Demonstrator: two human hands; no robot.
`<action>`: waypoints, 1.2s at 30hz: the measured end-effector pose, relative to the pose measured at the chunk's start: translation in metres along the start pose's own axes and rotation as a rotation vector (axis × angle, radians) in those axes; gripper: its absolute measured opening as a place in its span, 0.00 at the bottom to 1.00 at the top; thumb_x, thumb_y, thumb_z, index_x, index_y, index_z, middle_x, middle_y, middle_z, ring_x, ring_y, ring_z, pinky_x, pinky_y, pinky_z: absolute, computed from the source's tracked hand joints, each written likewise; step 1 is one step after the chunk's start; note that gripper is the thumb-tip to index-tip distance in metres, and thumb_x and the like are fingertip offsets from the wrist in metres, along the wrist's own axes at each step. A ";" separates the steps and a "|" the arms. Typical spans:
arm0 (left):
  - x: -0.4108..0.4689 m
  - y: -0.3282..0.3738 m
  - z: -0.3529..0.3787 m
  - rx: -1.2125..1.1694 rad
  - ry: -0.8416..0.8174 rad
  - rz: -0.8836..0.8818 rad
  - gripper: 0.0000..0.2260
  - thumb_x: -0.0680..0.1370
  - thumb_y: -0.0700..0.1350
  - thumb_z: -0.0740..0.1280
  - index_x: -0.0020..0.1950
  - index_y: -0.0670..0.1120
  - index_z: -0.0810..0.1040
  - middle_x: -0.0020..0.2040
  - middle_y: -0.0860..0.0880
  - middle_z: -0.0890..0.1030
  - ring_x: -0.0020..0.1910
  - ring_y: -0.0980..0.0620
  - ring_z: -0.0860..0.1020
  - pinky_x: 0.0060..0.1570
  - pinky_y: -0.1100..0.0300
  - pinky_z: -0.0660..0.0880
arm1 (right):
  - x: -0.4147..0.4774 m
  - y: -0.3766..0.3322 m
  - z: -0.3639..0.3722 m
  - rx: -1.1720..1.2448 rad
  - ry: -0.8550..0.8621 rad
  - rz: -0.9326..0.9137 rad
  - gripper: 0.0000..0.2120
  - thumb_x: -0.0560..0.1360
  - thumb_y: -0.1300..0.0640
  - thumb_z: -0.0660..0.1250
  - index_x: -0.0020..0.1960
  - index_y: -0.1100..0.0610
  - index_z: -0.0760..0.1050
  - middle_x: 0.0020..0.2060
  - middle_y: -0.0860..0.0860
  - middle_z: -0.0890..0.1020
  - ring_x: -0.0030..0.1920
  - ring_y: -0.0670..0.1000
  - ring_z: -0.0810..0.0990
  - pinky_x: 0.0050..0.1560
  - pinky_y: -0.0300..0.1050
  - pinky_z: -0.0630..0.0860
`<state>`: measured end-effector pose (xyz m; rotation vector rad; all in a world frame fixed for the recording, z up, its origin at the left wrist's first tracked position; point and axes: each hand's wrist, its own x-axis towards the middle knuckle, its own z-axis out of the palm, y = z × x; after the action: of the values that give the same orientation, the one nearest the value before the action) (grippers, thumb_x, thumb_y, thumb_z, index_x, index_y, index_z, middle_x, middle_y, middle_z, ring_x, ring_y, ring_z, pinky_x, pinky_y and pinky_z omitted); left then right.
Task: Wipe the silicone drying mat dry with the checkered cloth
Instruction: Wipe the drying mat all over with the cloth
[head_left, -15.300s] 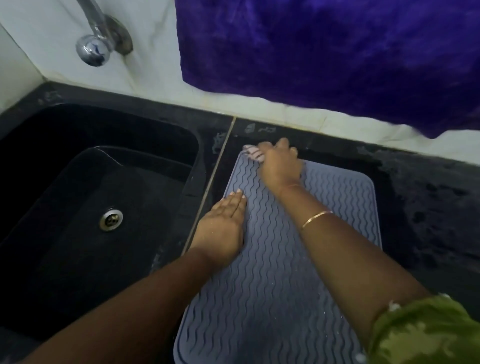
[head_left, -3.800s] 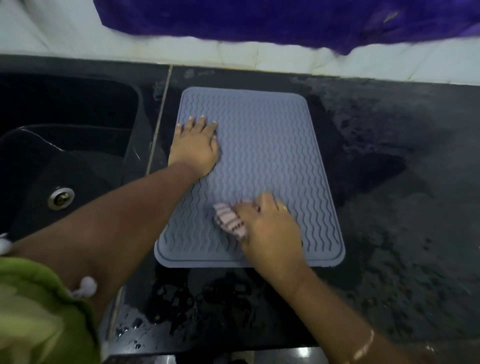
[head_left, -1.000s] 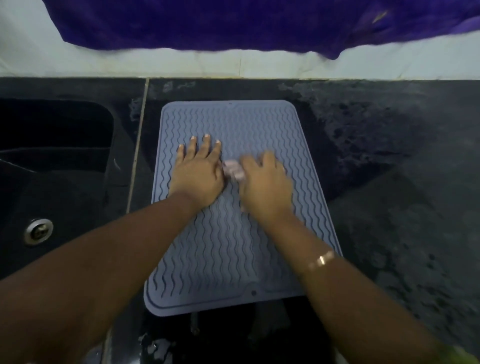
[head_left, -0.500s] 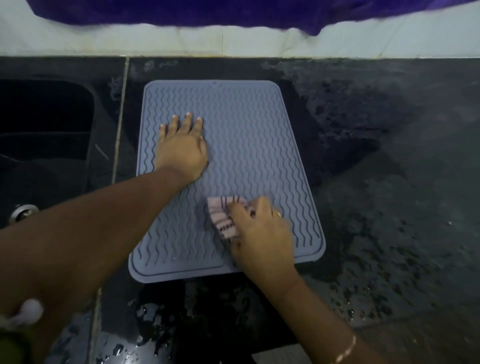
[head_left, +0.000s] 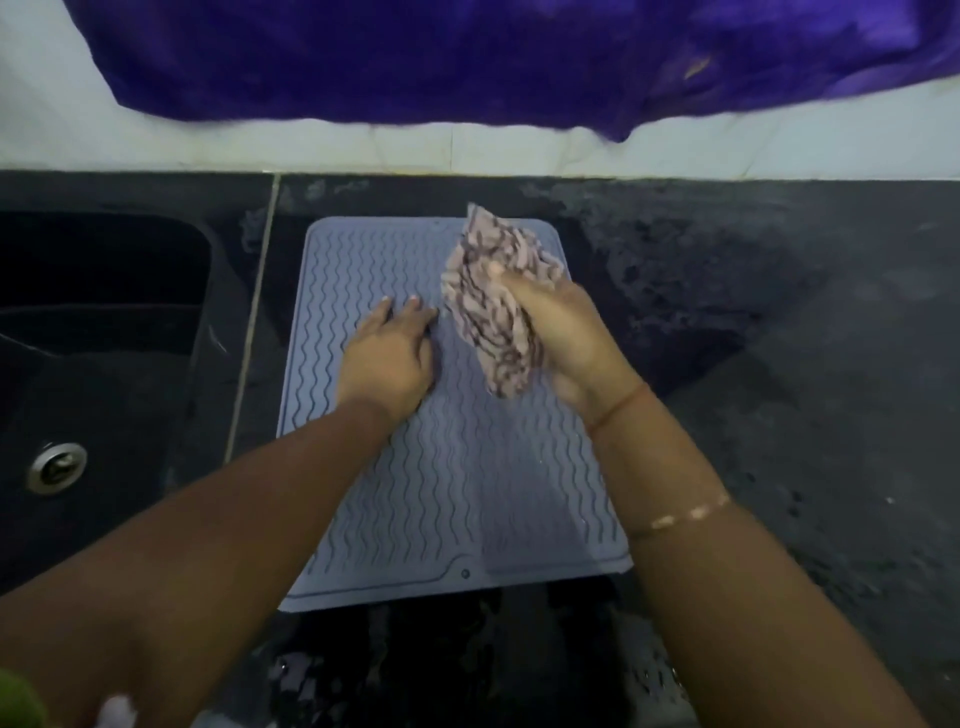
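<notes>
cloth (head_left: 493, 312) lifted, bunched in curled right fingers (head_left: 535, 299); left fingers (head_left: 413, 314) flat on ribbed mat (head_left: 467, 493).

black counter (head_left: 789, 426), grey silicone mat (head_left: 457, 499) atop

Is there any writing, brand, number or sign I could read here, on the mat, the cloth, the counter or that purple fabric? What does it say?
No readable text anywhere in the picture.
On the mat: only wavy ridges and a small round dot near its front edge.
On the cloth: only a dark checked pattern, no label showing.
On the purple fabric, the counter and the sink: no writing visible.
</notes>
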<state>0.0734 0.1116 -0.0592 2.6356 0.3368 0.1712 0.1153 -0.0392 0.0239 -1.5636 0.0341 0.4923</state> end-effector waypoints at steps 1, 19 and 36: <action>-0.001 0.002 -0.001 0.006 0.007 0.003 0.19 0.79 0.42 0.56 0.70 0.44 0.68 0.71 0.41 0.69 0.73 0.41 0.61 0.69 0.49 0.61 | 0.015 -0.003 0.004 -0.044 0.017 -0.001 0.15 0.74 0.55 0.69 0.58 0.60 0.78 0.53 0.56 0.83 0.51 0.51 0.83 0.55 0.49 0.79; 0.007 -0.005 0.008 0.164 -0.013 -0.022 0.25 0.81 0.51 0.46 0.76 0.45 0.54 0.78 0.48 0.54 0.77 0.50 0.49 0.74 0.54 0.40 | 0.138 0.032 0.045 -1.351 0.306 -0.289 0.26 0.78 0.57 0.58 0.74 0.46 0.57 0.67 0.60 0.63 0.64 0.65 0.65 0.63 0.62 0.61; 0.009 0.000 0.004 0.204 -0.025 -0.046 0.25 0.80 0.49 0.44 0.76 0.44 0.54 0.78 0.47 0.54 0.77 0.48 0.50 0.73 0.56 0.39 | 0.031 0.050 0.026 -1.463 0.197 -0.316 0.24 0.76 0.51 0.63 0.69 0.50 0.59 0.61 0.58 0.68 0.59 0.62 0.71 0.54 0.57 0.68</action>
<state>0.0830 0.1119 -0.0621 2.8250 0.4257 0.0925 0.1201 -0.0091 -0.0329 -2.9665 -0.5239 0.0300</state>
